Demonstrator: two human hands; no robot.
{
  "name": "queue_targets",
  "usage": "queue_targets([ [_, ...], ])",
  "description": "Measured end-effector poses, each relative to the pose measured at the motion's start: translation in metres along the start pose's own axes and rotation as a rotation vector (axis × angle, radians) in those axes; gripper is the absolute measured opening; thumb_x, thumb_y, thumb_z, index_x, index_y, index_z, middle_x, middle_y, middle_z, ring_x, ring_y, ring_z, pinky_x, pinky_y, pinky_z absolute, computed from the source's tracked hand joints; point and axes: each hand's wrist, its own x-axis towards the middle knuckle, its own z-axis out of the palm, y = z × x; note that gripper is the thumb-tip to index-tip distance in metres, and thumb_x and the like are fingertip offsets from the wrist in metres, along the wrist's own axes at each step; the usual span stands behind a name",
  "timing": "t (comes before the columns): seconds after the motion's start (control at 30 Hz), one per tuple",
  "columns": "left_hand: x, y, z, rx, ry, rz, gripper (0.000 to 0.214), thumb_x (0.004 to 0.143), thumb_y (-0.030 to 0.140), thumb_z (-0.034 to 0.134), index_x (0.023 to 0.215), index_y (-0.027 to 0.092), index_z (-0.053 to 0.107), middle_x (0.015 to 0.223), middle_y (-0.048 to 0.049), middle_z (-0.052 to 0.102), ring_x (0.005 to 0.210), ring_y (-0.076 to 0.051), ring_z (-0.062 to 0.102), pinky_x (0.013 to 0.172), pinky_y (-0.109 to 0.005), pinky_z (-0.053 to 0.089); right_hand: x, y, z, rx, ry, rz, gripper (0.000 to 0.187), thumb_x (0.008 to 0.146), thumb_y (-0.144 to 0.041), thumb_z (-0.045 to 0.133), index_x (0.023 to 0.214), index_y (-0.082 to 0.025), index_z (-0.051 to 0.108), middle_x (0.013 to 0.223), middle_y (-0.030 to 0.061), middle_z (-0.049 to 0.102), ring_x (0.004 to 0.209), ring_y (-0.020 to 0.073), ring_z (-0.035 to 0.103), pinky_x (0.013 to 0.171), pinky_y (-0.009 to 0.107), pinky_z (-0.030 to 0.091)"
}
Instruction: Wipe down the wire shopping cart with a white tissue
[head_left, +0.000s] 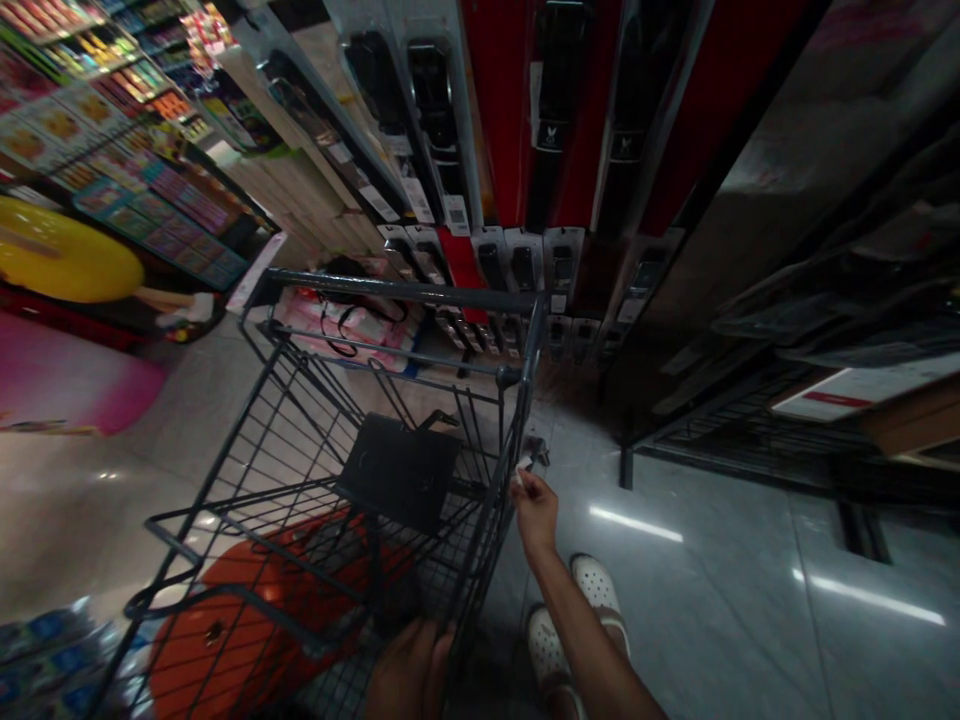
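Observation:
A dark grey wire shopping cart (pixel 435 292) stands in front of me, with a black flap (pixel 401 470) inside its frame. My right hand (pixel 536 510) reaches beside the cart's right side. Its fingers are pinched on a small white piece (pixel 521 468) too small to name. Low in the view, my left hand (pixel 409 670) is closed, in shadow, close to the cart's right edge. What it holds, if anything, is hidden. A smooth red-orange object (pixel 247 620) shows through the wire on the left.
Packaged belts (pixel 551 120) hang in rows behind the cart. A dark rack (pixel 750 450) stands on the right. Pink packs (pixel 360 325) lie beyond the handle. A yellow rounded object (pixel 64 250) and stocked shelves (pixel 112 60) are on the left. White clogs (pixel 596 585) stand on the tiled floor (pixel 720 580).

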Motion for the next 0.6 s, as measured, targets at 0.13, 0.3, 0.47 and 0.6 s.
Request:
queue_targets([
  [0.13, 0.004, 0.002, -0.001, -0.072, -0.043, -0.048, 0.043, 0.098, 0.038, 0.027, 0.083, 0.022, 0.064, 0.07, -0.0017, 0.07, 0.064, -0.012, 0.067, 0.058, -0.018, 0.053, -0.008, -0.034, 0.005, 0.061, -0.002, -0.001, 0.033, 0.067, -0.04, 0.063, 0.087, -0.014, 0.071, 0.08, 0.0059, 0.072, 0.074, 0.0192, 0.063, 0.075, 0.033, 0.048],
  [0.3, 0.006, 0.006, -0.004, -0.159, -0.12, -0.112, 0.045, 0.098, 0.038, 0.025, 0.079, 0.023, 0.063, 0.066, -0.0017, 0.066, 0.06, -0.012, 0.065, 0.056, -0.019, 0.052, -0.007, -0.066, 0.012, 0.02, 0.019, -0.172, 0.028, 0.074, -0.033, 0.057, 0.092, -0.015, 0.07, 0.09, 0.007, 0.068, 0.084, 0.0185, 0.061, 0.081, 0.032, 0.047],
  [0.47, 0.009, 0.007, -0.005, -0.15, -0.073, -0.072, 0.042, 0.098, 0.035, 0.026, 0.081, 0.023, 0.062, 0.068, -0.0006, 0.067, 0.062, -0.011, 0.066, 0.056, -0.019, 0.052, 0.002, -0.038, 0.009, -0.105, 0.044, -0.228, 0.022, 0.069, -0.022, 0.052, 0.082, -0.017, 0.069, 0.086, 0.0048, 0.062, 0.086, 0.0179, 0.058, 0.081, 0.031, 0.046],
  [0.6, 0.008, 0.004, -0.005, -0.103, -0.011, -0.002, 0.04, 0.098, 0.035, 0.027, 0.086, 0.023, 0.063, 0.072, -0.0008, 0.07, 0.065, -0.012, 0.068, 0.059, -0.018, 0.053, 0.008, -0.004, 0.004, -0.126, 0.037, -0.168, 0.022, 0.063, -0.021, 0.051, 0.076, -0.017, 0.069, 0.078, 0.004, 0.062, 0.078, 0.0179, 0.058, 0.076, 0.031, 0.046],
])
